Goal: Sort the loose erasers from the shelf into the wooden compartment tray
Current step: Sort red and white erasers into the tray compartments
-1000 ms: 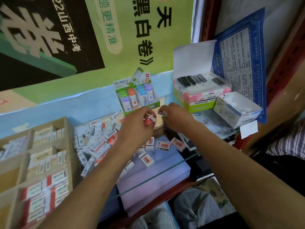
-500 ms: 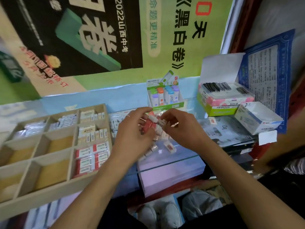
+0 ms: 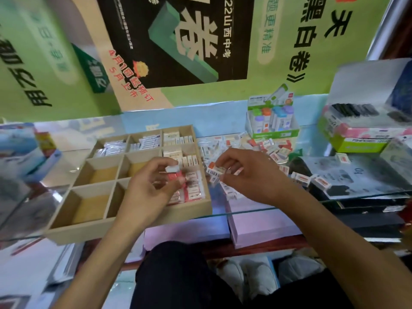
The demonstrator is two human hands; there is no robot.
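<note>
From the head view, your left hand (image 3: 147, 188) hangs over the right column of the wooden compartment tray (image 3: 124, 226), fingers pinched shut on a red-and-white eraser (image 3: 174, 172). Your right hand (image 3: 252, 175) sits just right of the tray, fingers closed around barcoded erasers (image 3: 215, 171). The loose pile of erasers (image 3: 263, 146) lies on the glass shelf (image 3: 289, 206) behind that hand.

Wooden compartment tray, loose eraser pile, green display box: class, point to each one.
wooden compartment tray (image 3: 124, 228): head view, front wall.
loose eraser pile (image 3: 225, 141): head view, middle.
green display box (image 3: 274, 133): head view, front panel.
</note>
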